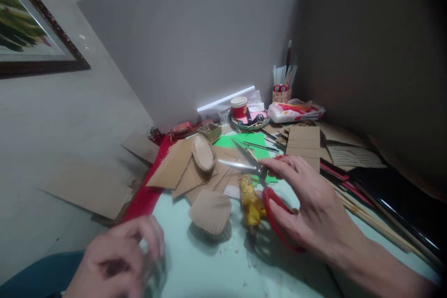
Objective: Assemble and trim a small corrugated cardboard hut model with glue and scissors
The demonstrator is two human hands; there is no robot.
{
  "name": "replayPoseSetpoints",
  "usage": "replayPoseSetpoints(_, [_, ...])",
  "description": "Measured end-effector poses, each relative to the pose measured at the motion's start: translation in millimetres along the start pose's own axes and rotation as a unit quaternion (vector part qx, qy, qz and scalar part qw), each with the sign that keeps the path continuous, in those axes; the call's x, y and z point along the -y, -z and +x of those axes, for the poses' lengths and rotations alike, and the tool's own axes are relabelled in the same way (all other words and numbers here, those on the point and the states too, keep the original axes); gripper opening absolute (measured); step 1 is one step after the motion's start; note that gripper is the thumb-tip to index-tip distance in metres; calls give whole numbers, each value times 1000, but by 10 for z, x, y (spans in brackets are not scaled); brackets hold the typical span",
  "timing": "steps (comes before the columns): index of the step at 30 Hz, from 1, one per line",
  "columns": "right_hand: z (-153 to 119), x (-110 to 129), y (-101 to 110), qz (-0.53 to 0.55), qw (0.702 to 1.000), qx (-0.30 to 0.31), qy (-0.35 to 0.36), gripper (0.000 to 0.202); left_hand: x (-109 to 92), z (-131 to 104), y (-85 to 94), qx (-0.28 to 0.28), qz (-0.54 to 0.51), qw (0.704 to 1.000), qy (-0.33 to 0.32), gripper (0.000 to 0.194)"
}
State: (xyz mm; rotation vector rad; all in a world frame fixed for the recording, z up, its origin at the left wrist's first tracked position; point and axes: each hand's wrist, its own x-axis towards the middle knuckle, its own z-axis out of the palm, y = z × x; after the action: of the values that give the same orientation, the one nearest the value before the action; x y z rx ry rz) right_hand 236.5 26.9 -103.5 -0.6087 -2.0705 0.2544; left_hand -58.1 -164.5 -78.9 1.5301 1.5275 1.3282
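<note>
My right hand [307, 205] grips the red-handled scissors [258, 167], whose blades are spread apart and point left over the cardboard and green sheet. Below the scissors lies a yellow glue gun [251, 202]. At the lower left, my left hand [118, 256] hovers by the table edge, blurred, with its fingers curled and apart and nothing seen in them. Between the hands, a rounded piece of corrugated cardboard [211, 212] rests on the pale table [199, 265]. An oval cardboard piece [203, 152] sits on flat cardboard sheets [174, 163].
A red paper cup [239, 107] stands in a round tray at the back. Right of it are a plastic packet [296, 111] and a holder with strips and scissors [281, 94]. Wooden sticks [377, 223] and a black glossy object [398, 205] lie at right.
</note>
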Motion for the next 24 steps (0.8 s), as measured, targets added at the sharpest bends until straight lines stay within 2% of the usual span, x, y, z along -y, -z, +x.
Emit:
replayPoseSetpoints(4, [27, -36, 10, 40, 998, -3, -49, 29, 1, 150, -85, 8, 82, 996, 33, 16])
replayPoseSetpoints(9, [52, -32, 31, 57, 995, 2, -78, 26, -27, 292, -198, -24, 160, 987, -16, 11])
replayPoseSetpoints(13, [65, -3, 43, 73, 994, 6, -82, 24, -82, 400, -305, -47, 167, 984, -33, 7])
replayPoseSetpoints(16, [63, 9, 43, 84, 992, 5, -92, 25, -127, 477, -416, -78, 108, 991, -3, 2])
replayPoseSetpoints(19, [53, 14, 30, 94, 990, 4, -101, 26, -174, 503, -492, -52, -56, 997, -3, 10])
replayPoseSetpoints(21, [48, 16, 17, 99, 989, 4, -105, 27, -204, 493, -508, -42, -151, 988, -11, 16])
replayPoseSetpoints(24, [46, 16, 0, 99, 990, 6, -103, 27, -238, 476, -512, -94, -187, 978, 9, 20])
